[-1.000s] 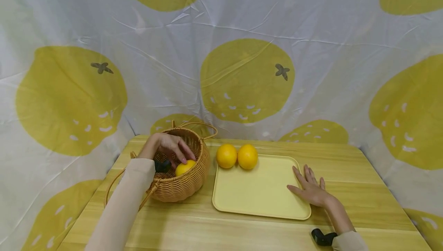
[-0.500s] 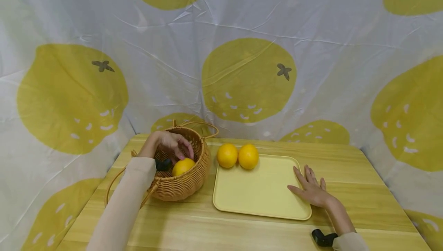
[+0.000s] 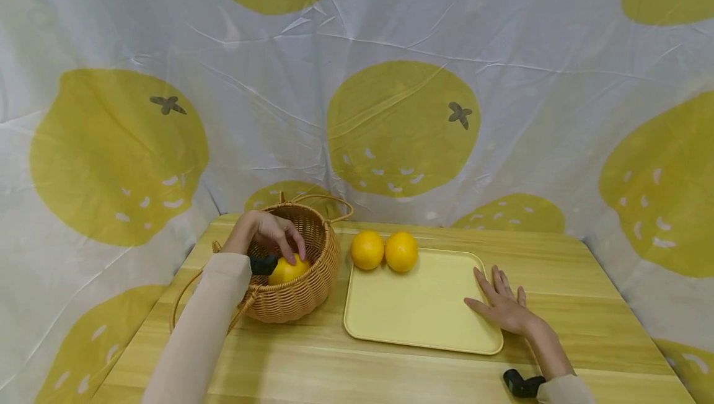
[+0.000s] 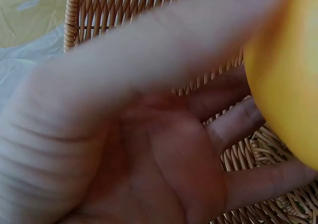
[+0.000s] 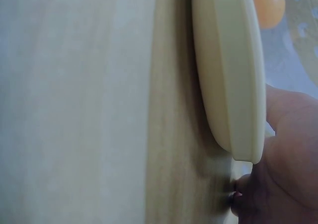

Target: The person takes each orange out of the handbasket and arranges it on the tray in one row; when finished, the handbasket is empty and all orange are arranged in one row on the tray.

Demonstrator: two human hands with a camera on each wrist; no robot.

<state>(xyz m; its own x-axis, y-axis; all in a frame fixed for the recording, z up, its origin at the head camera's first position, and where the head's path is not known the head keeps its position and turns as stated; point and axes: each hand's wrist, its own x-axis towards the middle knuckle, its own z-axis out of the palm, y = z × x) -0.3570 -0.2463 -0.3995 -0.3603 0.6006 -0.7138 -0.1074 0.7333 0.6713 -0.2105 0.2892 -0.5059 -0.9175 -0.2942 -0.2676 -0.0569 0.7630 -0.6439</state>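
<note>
Inside the wicker basket, my left hand reaches over the near side and grips an orange. The left wrist view shows the thumb on one side of this orange and the other fingers spread beneath and behind it, with woven wicker below. My right hand lies with straight, spread fingers over the right edge of the pale yellow tray. Seen from the right wrist, the tray's rim meets that hand near the base of the thumb.
Two more oranges, one on the left and one on the right, sit side by side at the tray's back left corner. The basket's handles stick out around it. A lemon-print cloth hangs behind the wooden table.
The orange in the basket has shifted left. My left fingers rose off it somewhat, then came down onto its top with the thumb. The right hand and tray have kept their place.
</note>
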